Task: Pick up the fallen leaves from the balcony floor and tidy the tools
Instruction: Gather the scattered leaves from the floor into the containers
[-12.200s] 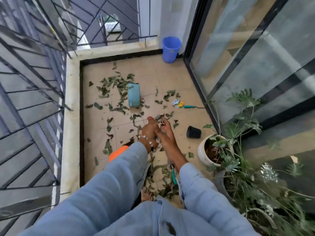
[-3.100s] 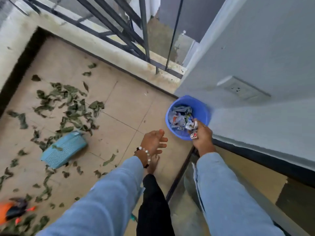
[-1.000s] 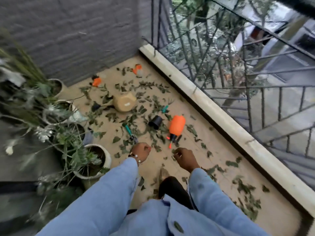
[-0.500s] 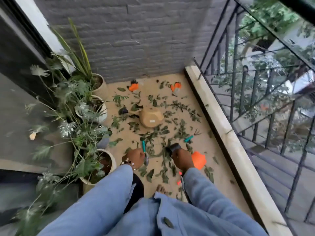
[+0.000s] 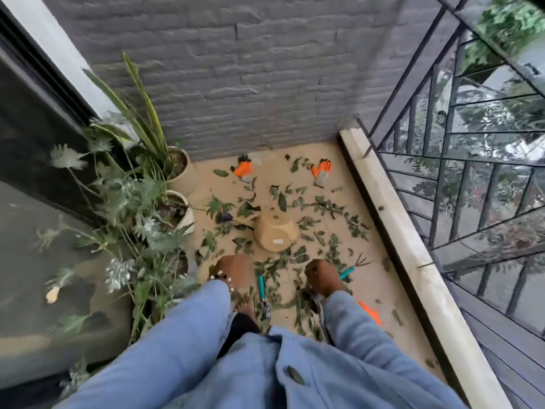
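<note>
Both arms are covered to the wrist by long light-blue denim sleeves, creased along their length. A light-blue denim garment front is seen below, with a seam and a small dark fleck. A bracelet of pale and dark beads (image 5: 221, 278) is worn at the wrist of the left hand (image 5: 233, 267). The right hand (image 5: 322, 277) is bare.

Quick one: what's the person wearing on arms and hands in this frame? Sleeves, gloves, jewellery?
Both arms are in loose light-blue denim-like sleeves reaching the wrists. The hands are bare, with no gloves. The left hand has a bracelet of white and dark beads at the wrist. The right hand shows no bracelet; any ring is too small to tell.
</note>
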A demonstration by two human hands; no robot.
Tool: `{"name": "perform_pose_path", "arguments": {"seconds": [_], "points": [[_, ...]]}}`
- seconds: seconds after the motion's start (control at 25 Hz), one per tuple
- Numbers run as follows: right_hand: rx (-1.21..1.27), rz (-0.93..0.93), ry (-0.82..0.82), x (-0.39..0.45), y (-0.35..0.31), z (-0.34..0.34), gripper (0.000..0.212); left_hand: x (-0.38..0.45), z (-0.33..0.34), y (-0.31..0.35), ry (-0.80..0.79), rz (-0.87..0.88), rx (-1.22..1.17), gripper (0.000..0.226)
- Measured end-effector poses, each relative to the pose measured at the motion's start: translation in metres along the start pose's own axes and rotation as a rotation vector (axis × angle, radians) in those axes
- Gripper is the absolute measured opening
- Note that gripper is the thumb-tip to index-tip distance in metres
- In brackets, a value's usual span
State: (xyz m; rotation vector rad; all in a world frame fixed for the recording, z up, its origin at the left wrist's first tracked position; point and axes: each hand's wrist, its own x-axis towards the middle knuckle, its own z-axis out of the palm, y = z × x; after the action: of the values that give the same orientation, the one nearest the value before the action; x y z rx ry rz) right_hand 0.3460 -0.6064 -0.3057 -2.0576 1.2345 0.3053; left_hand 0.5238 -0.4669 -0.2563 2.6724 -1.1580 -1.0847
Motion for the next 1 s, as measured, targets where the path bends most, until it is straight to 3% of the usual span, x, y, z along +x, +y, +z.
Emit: {"name": "perform_pose_path", "arguments": {"seconds": [0.24,0.44,0.6,0.72,1.0], "points": [[0.099,0.021,0.154,0.07,-0.04,-0.053,0.022,0.105,-0.073,-0.008,0.055,0.02,-0.014,0.03],[0.09,0.075,0.197,0.126,-0.018,-0.107,0.02,0.183,-0.1,0.037,0.036,0.092,-0.074,0.024],[0.023,0.057,0.15,0.189,0.025,-0.155,0.019,0.239,-0.122,0.087,0.003,0.15,-0.019,0.026],[-0.033,-0.035,0.067,0.257,0.056,-0.203,0.019,0.291,-0.135,0.132,0.018,0.088,-0.04,0.027],[-0.197,-0.27,-0.039,0.408,0.053,-0.337,0.023,0.384,-0.155,0.279,-0.03,0.076,-0.189,0.023]]}}
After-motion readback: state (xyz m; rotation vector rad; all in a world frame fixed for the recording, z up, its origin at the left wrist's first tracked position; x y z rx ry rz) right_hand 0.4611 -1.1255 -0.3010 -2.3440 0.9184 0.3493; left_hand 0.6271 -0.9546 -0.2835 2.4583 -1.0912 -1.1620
